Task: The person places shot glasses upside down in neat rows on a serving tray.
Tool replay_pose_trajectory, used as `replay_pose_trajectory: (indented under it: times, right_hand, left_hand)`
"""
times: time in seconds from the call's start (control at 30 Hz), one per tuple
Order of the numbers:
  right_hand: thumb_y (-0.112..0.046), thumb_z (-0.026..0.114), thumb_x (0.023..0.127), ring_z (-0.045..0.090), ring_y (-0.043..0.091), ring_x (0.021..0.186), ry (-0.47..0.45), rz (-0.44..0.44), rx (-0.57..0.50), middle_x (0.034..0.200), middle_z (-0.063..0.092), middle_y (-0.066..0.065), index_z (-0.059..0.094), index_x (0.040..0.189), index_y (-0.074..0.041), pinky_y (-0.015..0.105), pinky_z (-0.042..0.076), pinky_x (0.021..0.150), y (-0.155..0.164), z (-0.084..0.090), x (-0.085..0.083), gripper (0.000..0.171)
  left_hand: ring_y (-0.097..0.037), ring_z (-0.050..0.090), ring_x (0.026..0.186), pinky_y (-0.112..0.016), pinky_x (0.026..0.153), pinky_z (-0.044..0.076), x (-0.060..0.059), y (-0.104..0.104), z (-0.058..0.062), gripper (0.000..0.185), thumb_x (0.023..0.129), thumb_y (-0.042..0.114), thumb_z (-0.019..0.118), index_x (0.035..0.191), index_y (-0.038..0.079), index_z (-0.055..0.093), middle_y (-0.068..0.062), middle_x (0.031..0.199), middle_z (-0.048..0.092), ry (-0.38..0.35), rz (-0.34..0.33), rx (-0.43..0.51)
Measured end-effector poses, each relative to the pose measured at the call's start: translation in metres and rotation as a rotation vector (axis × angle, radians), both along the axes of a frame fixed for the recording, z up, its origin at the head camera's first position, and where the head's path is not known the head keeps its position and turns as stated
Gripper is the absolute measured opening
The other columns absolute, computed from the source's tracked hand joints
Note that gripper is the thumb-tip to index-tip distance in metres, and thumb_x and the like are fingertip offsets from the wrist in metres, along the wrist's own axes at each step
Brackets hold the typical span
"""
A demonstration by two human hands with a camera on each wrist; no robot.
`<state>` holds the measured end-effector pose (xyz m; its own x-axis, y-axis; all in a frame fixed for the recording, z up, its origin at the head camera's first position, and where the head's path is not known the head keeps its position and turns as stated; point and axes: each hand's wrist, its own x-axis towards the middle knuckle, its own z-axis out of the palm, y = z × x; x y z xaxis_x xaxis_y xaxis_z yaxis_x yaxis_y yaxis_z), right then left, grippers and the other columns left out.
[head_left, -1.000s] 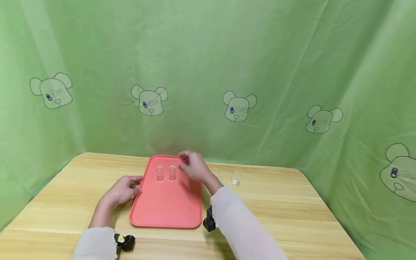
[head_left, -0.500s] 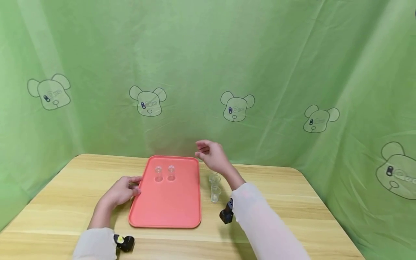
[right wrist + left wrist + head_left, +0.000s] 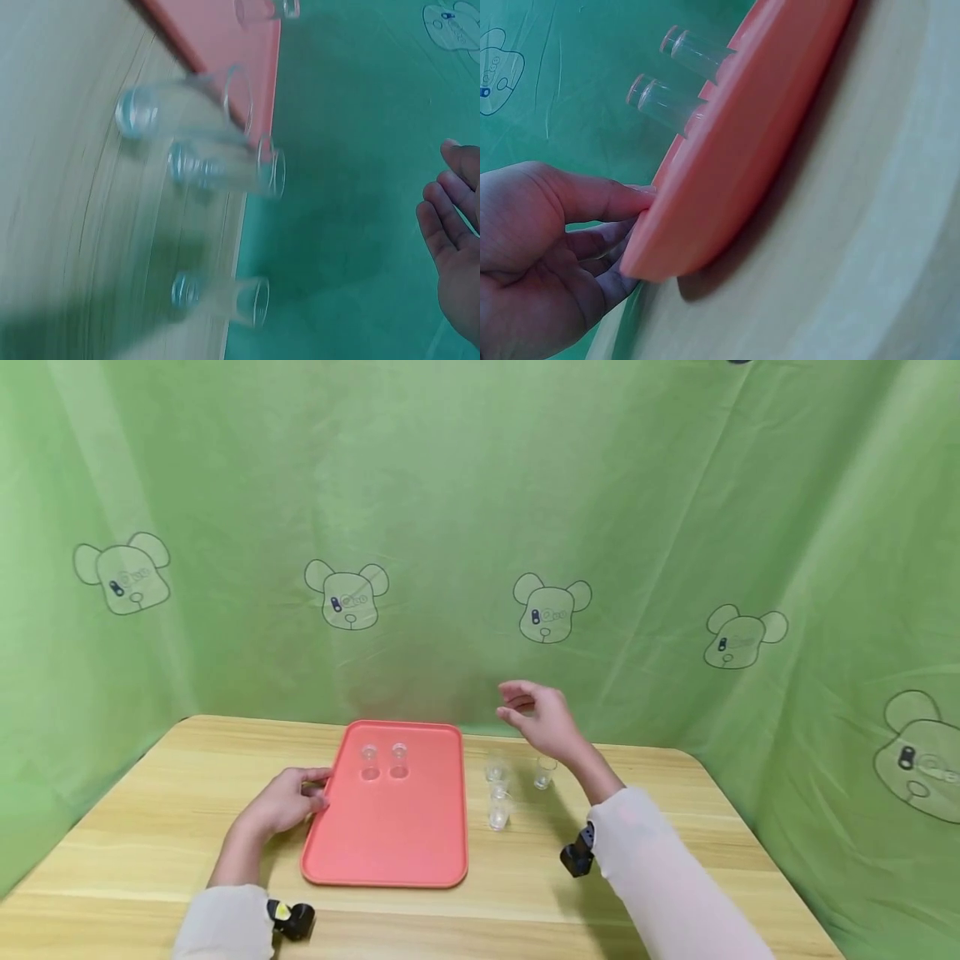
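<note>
My left hand (image 3: pixel 283 802) holds the left rim of a pink-red tray (image 3: pixel 384 843), thumb on the rim and fingers at its underside in the left wrist view. Two small clear glasses stand side by side toward the tray's far end, a left one (image 3: pixel 370 762) and a right one (image 3: pixel 399 762); both look mouth down. My right hand (image 3: pixel 546 720) hovers above the back of the table, fingers loosely bent, holding nothing. Below it stand clear glasses, mouth up: a front one (image 3: pixel 498 814), a back one (image 3: pixel 495 768), another between them, and one farther right (image 3: pixel 543 772).
The wooden table (image 3: pixel 675 852) reaches out on both sides of the tray. A green curtain (image 3: pixel 450 527) with bear drawings closes off the back and sides. The loose glasses stand just right of the tray, close together.
My right hand has moved right, from beside the glasses on the tray to above the glasses on the table. My left hand stays at the tray's rim.
</note>
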<state>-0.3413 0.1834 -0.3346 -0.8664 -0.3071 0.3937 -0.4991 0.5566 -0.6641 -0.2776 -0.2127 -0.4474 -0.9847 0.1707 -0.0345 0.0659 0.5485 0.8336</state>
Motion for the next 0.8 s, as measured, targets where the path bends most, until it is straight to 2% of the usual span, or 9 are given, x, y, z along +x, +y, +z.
replay_pose_trajectory:
  times: [0.23, 0.4, 0.67, 0.8]
  right_hand:
    - [-0.010, 0.076, 0.092, 0.067, 0.029, 0.105, 0.036, -0.010, 0.064, 0.115, 0.070, 0.017, 0.065, 0.129, 0.003, 0.044, 0.054, 0.097, 0.029, -0.005, 0.006, 0.040]
    - [-0.013, 0.076, 0.092, 0.065, 0.033, 0.110, 0.030, -0.001, 0.111, 0.121, 0.069, 0.017, 0.063, 0.131, 0.003, 0.048, 0.052, 0.100, 0.048, -0.012, 0.011, 0.044]
    - [-0.018, 0.078, 0.091, 0.064, 0.032, 0.111, 0.013, -0.001, 0.187, 0.124, 0.068, 0.016, 0.063, 0.133, 0.002, 0.048, 0.052, 0.099, 0.070, -0.028, 0.014, 0.048]
    - [-0.020, 0.079, 0.091, 0.064, 0.036, 0.112, 0.012, 0.002, 0.200, 0.126, 0.068, 0.017, 0.062, 0.133, 0.003, 0.050, 0.052, 0.098, 0.078, -0.038, 0.014, 0.051]
  left_hand:
    - [-0.029, 0.065, 0.108, -0.034, 0.083, 0.056, 0.000, 0.001, 0.000, 0.050, 0.094, -0.006, 0.061, 0.143, -0.013, 0.050, -0.023, 0.122, 0.067, 0.001, 0.002, 0.001]
    - [-0.029, 0.065, 0.108, -0.033, 0.083, 0.056, 0.000, 0.002, 0.000, 0.050, 0.094, -0.006, 0.060, 0.143, -0.012, 0.050, -0.022, 0.122, 0.067, -0.007, 0.007, 0.005]
    - [-0.028, 0.065, 0.107, -0.034, 0.083, 0.056, 0.000, 0.002, -0.001, 0.050, 0.094, -0.006, 0.060, 0.143, -0.013, 0.050, -0.022, 0.120, 0.068, -0.008, 0.003, 0.007]
    - [-0.029, 0.065, 0.108, -0.034, 0.082, 0.056, 0.001, 0.002, 0.001, 0.050, 0.095, -0.006, 0.060, 0.143, -0.013, 0.050, -0.022, 0.120, 0.068, -0.010, 0.001, 0.003]
